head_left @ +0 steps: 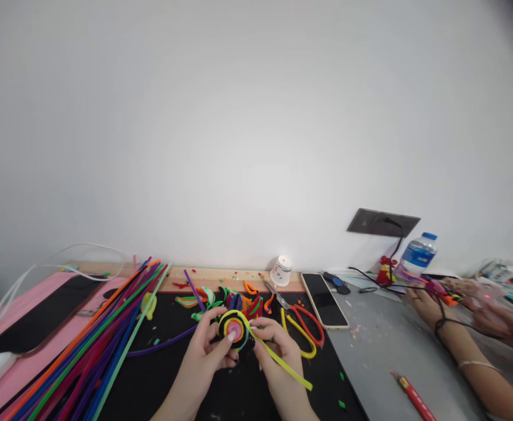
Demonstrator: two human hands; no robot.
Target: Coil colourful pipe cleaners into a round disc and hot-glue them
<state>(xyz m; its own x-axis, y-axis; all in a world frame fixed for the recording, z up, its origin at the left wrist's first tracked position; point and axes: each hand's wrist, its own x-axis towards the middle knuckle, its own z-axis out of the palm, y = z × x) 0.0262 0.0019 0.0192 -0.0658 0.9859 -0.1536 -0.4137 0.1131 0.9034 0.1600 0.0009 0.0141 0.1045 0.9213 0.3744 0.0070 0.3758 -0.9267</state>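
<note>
A round coil of pipe cleaners [238, 320], with a pink centre and orange, yellow and black rings, is pinched in my left hand [204, 354], the thumb lying across its face. Around its outer edge runs a yellow pipe cleaner [289, 369], and my right hand [278, 356] grips it beside the coil. Its loose end sticks out below the right hand. Behind both hands lie several coloured pipe-cleaner leaf shapes [215, 299] on the black mat [151, 380]. Orange-handled scissors [302, 316] and a bent yellow pipe cleaner [307, 349] rest to the right.
Long loose pipe cleaners [85, 351] are bundled at the left, over a pink sheet and a dark tablet [41, 316]. A paper cup [281, 271], phone [325, 299] and red cutter [414, 397] lie on the desk. At the far right, another person's hands [427, 307] work near a water bottle [418, 254].
</note>
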